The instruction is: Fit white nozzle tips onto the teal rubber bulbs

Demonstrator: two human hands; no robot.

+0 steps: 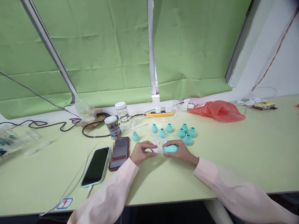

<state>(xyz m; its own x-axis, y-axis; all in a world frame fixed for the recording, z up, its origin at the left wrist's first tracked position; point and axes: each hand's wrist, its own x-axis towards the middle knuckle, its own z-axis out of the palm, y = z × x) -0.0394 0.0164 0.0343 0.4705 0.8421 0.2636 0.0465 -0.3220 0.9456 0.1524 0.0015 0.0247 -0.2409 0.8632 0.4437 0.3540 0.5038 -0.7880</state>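
My right hand (180, 152) is closed round a teal rubber bulb (171, 148) lying sideways just above the pale green table (233, 161). My left hand (141, 151) pinches a clear white-tipped nozzle piece (156, 150) that meets the bulb's mouth. Both hands sit close together near the table's middle. Just behind them stand several more teal bulbs (184, 133), and one assembled bulb with a clear tip (135, 134) stands to the left.
Two phones (96, 166) lie at the left of my hands, one on a white cable. Behind stand a printed can (113, 126), a clear jar (122, 112), a yellow power strip (159, 114), black cables and a red plastic bag (218, 110).
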